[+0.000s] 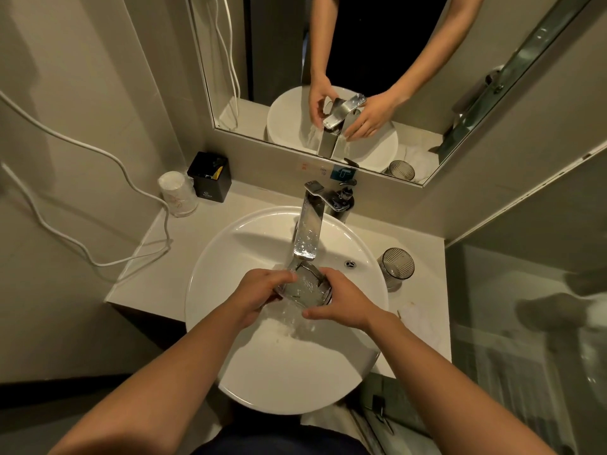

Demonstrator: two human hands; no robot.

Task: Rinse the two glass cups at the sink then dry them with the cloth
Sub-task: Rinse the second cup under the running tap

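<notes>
Rinse one underway: your left hand (259,290) and right hand (341,303) both grip the first glass cup (303,287) under the faucet (307,231); second cup (395,266) stands right of faucet, likely unrinsed; drying pending.

- left hand (259,292) and right hand (341,305) grip 1 glass cup (303,287) from either side, right under the faucet (307,231) spout
- water spills off the cup into the round white basin (230,257)
- 2nd glass cup (395,266), ribbed, upright on the counter (157,257) just right of the basin rim
- white cloth (423,323) lies on the counter, nearer the camera than that cup
- back-left corner: black box (210,177), wrapped cups (177,193) beside it
</notes>
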